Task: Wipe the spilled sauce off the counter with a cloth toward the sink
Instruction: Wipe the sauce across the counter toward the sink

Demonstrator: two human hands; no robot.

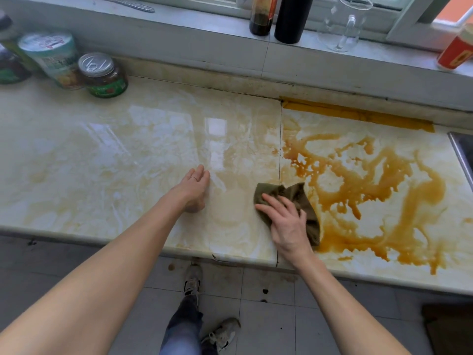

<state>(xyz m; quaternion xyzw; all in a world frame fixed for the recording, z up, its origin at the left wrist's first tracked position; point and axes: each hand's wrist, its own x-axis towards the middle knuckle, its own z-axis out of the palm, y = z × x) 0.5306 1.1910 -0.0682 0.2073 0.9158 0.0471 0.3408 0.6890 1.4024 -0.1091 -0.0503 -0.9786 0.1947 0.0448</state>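
Brown-orange sauce is spread in streaks and puddles over the right half of the pale marble counter. A crumpled olive-green cloth lies at the spill's left edge, and my right hand presses flat on it with fingers spread. My left hand rests on the counter to the left of the cloth, fingers loosely curved and holding nothing. A metal sink rim shows at the far right edge.
Jars and cans stand at the back left of the counter. On the window ledge are two dark bottles, a glass jug and a red container. Sauce drops mark the tiled floor by my feet.
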